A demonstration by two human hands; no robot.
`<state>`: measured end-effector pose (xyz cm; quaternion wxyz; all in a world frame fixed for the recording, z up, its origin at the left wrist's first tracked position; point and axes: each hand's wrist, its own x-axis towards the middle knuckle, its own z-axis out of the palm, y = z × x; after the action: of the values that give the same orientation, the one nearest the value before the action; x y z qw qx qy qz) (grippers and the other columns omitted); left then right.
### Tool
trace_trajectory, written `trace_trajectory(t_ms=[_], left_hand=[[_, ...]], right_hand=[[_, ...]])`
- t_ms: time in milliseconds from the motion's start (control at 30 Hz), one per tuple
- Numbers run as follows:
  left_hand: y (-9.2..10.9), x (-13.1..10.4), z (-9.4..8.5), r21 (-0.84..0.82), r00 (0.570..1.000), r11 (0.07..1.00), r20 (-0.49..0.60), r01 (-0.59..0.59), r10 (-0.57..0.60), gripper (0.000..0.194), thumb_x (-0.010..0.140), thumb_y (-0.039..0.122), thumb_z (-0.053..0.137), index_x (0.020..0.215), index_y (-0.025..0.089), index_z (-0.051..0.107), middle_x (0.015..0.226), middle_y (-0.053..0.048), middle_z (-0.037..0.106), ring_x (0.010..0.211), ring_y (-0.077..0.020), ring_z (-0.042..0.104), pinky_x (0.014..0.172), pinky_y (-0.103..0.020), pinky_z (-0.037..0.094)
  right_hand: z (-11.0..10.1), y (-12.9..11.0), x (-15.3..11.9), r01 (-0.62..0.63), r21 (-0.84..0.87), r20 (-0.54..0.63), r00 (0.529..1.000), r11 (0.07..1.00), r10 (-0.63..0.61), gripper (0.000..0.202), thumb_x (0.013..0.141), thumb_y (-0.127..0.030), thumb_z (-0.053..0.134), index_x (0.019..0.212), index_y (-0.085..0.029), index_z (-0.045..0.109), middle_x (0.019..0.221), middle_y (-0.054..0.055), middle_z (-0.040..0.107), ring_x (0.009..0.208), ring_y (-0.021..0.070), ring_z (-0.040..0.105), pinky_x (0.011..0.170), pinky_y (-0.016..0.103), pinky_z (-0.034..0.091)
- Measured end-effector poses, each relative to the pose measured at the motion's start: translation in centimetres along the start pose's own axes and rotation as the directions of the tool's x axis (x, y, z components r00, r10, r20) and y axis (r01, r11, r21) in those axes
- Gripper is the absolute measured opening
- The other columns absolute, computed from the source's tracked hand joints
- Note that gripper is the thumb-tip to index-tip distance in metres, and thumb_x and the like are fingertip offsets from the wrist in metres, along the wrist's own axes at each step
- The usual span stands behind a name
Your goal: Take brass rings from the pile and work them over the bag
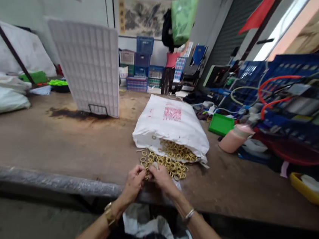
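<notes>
Two bare hands are in view: one left hand (135, 181) and one right hand (161, 177). There is one gold-coloured metal wristwatch (109, 214) and one silver-coloured bangle (190, 214). Brass-coloured round rings (177, 168) number in the dozens, too many and too overlapped to count exactly. One white woven sack with red print (173, 123) is in view, and one pale pink bottle (235, 138), one green rectangular plastic tray (221, 124), one yellow shallow plastic container (308, 192) and one white ribbed upright panel (92, 67). Farther back are one person in a pink top (172, 60), one light green handled bag (183, 19), one framed landscape picture (143, 17), one red triangular flag (257, 15) and more than five plastic crates (145, 45).
</notes>
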<state>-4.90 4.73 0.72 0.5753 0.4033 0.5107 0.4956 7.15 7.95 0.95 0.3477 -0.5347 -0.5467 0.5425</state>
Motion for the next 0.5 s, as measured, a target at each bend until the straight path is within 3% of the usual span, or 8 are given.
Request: trace_trajectory(t_ms=[167,333,500], left_hand=[[-0.7,0.2,-0.2,-0.154,0.999,0.987,0.012,0.038,-0.036,0.03,0.068,0.044,0.061,0.073,0.017,0.048,0.046,0.008,0.042,0.036,-0.0035,0.032,0.035,-0.015,0.024],[-0.2,0.1,-0.2,-0.294,0.994,0.95,0.049,0.108,-0.098,0.033,0.064,0.041,0.065,0.075,0.016,0.047,0.054,0.006,0.048,0.039,-0.0028,0.037,0.036,-0.014,0.024],[-0.1,0.0,-0.2,-0.307,0.992,0.943,0.067,0.124,-0.109,0.034,0.064,0.042,0.065,0.076,0.015,0.046,0.057,0.004,0.051,0.04,-0.0026,0.038,0.036,-0.014,0.024]], right_hand=[[0.0,0.1,-0.1,-0.009,0.067,0.056,0.998,0.998,0.005,0.017,0.074,-0.035,0.047,0.068,-0.018,0.047,0.051,-0.007,0.047,0.039,0.0042,0.031,0.039,0.017,0.023],[0.6,1.1,0.1,0.062,0.094,0.063,0.996,0.994,-0.068,0.015,0.073,-0.032,0.048,0.076,-0.018,0.051,0.054,-0.006,0.049,0.045,0.0061,0.04,0.045,0.018,0.029],[0.6,0.8,-0.1,0.181,-0.062,0.017,0.983,0.982,-0.18,0.015,0.077,-0.029,0.044,0.071,-0.018,0.051,0.056,-0.004,0.049,0.054,0.0087,0.045,0.055,0.021,0.035]])
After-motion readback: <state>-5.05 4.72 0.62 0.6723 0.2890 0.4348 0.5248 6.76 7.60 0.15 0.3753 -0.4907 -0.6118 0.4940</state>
